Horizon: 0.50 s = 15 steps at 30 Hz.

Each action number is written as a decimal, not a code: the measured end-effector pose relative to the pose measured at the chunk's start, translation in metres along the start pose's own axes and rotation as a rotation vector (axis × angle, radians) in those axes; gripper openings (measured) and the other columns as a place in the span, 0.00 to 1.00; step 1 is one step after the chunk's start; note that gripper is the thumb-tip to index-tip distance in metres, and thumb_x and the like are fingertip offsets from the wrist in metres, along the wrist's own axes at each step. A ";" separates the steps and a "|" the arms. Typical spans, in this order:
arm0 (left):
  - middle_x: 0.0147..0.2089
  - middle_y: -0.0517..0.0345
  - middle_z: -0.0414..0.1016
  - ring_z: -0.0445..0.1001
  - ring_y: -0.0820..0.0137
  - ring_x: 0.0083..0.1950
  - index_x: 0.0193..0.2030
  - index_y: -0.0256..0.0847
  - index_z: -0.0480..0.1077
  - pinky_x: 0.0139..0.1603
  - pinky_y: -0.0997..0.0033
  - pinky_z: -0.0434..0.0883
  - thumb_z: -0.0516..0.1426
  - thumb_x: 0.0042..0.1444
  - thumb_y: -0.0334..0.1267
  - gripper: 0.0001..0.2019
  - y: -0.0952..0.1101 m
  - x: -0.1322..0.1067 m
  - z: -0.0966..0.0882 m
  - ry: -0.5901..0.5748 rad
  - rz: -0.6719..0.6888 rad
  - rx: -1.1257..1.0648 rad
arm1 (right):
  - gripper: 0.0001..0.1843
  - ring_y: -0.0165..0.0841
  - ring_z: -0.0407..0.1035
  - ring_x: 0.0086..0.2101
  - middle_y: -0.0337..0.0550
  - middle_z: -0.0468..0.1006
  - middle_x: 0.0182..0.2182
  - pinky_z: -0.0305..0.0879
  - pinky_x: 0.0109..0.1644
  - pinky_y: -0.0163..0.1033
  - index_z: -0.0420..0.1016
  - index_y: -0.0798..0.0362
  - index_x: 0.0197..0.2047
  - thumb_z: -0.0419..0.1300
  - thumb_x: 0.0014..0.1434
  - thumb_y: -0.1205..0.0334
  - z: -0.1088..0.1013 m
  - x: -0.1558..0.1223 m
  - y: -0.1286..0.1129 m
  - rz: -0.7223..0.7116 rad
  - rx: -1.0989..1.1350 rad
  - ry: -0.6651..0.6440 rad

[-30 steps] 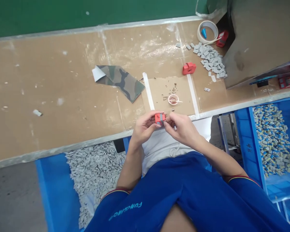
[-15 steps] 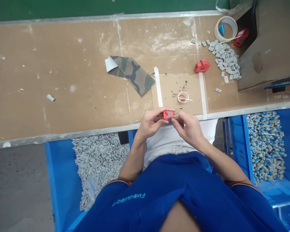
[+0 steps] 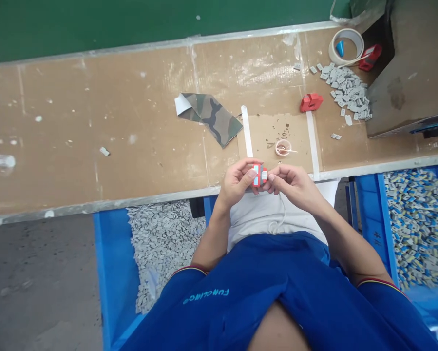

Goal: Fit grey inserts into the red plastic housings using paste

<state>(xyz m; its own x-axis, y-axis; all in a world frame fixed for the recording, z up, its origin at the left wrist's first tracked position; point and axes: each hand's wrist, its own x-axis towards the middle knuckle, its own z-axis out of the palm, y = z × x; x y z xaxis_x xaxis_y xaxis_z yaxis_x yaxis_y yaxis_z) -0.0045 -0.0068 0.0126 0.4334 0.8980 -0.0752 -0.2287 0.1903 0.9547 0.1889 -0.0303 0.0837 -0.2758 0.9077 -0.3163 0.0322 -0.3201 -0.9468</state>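
Note:
My left hand [image 3: 238,184] grips a small red plastic piece [image 3: 256,181] with pale-blue panels and a grey band, its thumb pressed on the face. My right hand [image 3: 294,184] has thumb and forefinger pinched together at the right end of the piece, beside a small whitish block set in it. Whether a separate tiny part sits between those fingertips is hidden. Just beyond the hands, on the table, stands a small clear cup [image 3: 283,147] with a thin white stick across it. A similar red plastic piece [image 3: 311,102] lies farther back.
A folded camouflage cloth [image 3: 219,117] lies left of the cup. At the back right are a pile of small grey pieces [image 3: 350,92], a tape roll [image 3: 333,57] and a cardboard box [image 3: 405,73]. Blue bins [image 3: 112,273] of small parts stand below the table edge.
The red piece has been turned in my hands, so pale-blue panels and the whitish block now face up. The view has shifted slightly, moving the scene rightward.

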 end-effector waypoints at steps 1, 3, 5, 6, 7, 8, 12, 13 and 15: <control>0.35 0.57 0.83 0.79 0.71 0.26 0.54 0.40 0.76 0.24 0.74 0.75 0.62 0.65 0.60 0.25 0.000 0.000 0.001 0.006 -0.010 -0.009 | 0.20 0.31 0.77 0.30 0.45 0.84 0.30 0.74 0.34 0.37 0.76 0.54 0.34 0.67 0.65 0.44 0.000 0.001 -0.001 0.025 0.012 -0.008; 0.34 0.56 0.83 0.79 0.71 0.26 0.54 0.39 0.75 0.23 0.75 0.74 0.63 0.64 0.59 0.25 0.001 0.000 0.002 0.013 -0.029 -0.014 | 0.18 0.31 0.77 0.30 0.44 0.84 0.29 0.73 0.34 0.36 0.76 0.53 0.34 0.69 0.62 0.46 -0.001 0.003 -0.003 0.056 0.021 -0.012; 0.35 0.56 0.83 0.78 0.72 0.25 0.54 0.39 0.75 0.22 0.76 0.73 0.64 0.64 0.58 0.25 0.002 0.001 0.002 0.009 -0.035 0.004 | 0.16 0.31 0.76 0.30 0.43 0.83 0.28 0.72 0.33 0.35 0.75 0.54 0.33 0.70 0.60 0.49 -0.002 0.004 -0.003 0.075 0.010 -0.010; 0.35 0.56 0.83 0.78 0.73 0.24 0.54 0.39 0.75 0.21 0.76 0.72 0.65 0.63 0.57 0.24 0.002 0.001 0.002 0.001 -0.034 0.018 | 0.16 0.30 0.76 0.29 0.43 0.83 0.28 0.70 0.33 0.35 0.74 0.54 0.32 0.71 0.59 0.51 -0.003 0.004 -0.002 0.084 -0.006 -0.007; 0.36 0.56 0.83 0.77 0.73 0.24 0.55 0.39 0.75 0.20 0.76 0.72 0.65 0.63 0.56 0.23 0.002 0.001 0.001 -0.008 -0.031 0.036 | 0.15 0.29 0.75 0.28 0.43 0.83 0.28 0.69 0.32 0.34 0.74 0.54 0.32 0.71 0.58 0.53 -0.003 0.005 -0.001 0.093 -0.027 -0.001; 0.36 0.55 0.83 0.77 0.73 0.23 0.55 0.38 0.75 0.20 0.77 0.71 0.65 0.63 0.55 0.23 0.003 0.002 0.000 -0.020 -0.027 0.054 | 0.14 0.29 0.73 0.27 0.42 0.83 0.27 0.67 0.31 0.34 0.73 0.54 0.31 0.70 0.57 0.54 -0.003 0.006 0.002 0.104 -0.052 0.007; 0.38 0.53 0.85 0.78 0.74 0.25 0.54 0.37 0.75 0.20 0.79 0.72 0.66 0.63 0.52 0.22 0.005 0.000 -0.006 -0.048 -0.010 0.120 | 0.08 0.27 0.68 0.23 0.37 0.77 0.22 0.61 0.26 0.32 0.70 0.52 0.29 0.65 0.57 0.63 0.005 0.008 0.011 0.103 -0.127 0.075; 0.39 0.52 0.85 0.79 0.73 0.26 0.53 0.37 0.75 0.21 0.80 0.72 0.66 0.63 0.52 0.22 0.006 0.000 -0.007 -0.053 -0.014 0.134 | 0.08 0.27 0.68 0.23 0.36 0.77 0.22 0.61 0.26 0.32 0.70 0.52 0.28 0.64 0.57 0.66 0.008 0.008 0.012 0.093 -0.138 0.079; 0.41 0.49 0.86 0.79 0.73 0.26 0.53 0.37 0.76 0.20 0.80 0.72 0.66 0.63 0.52 0.22 0.007 0.000 -0.011 -0.072 -0.021 0.155 | 0.09 0.28 0.69 0.23 0.36 0.76 0.21 0.61 0.26 0.33 0.69 0.51 0.28 0.62 0.58 0.68 0.014 0.006 0.011 0.071 -0.164 0.083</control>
<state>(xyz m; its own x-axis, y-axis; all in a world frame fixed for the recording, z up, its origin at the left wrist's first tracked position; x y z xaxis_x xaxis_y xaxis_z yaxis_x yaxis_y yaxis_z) -0.0153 -0.0014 0.0159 0.4989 0.8629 -0.0803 -0.0845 0.1406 0.9865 0.1742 -0.0318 0.0719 -0.1872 0.9060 -0.3796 0.2068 -0.3414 -0.9169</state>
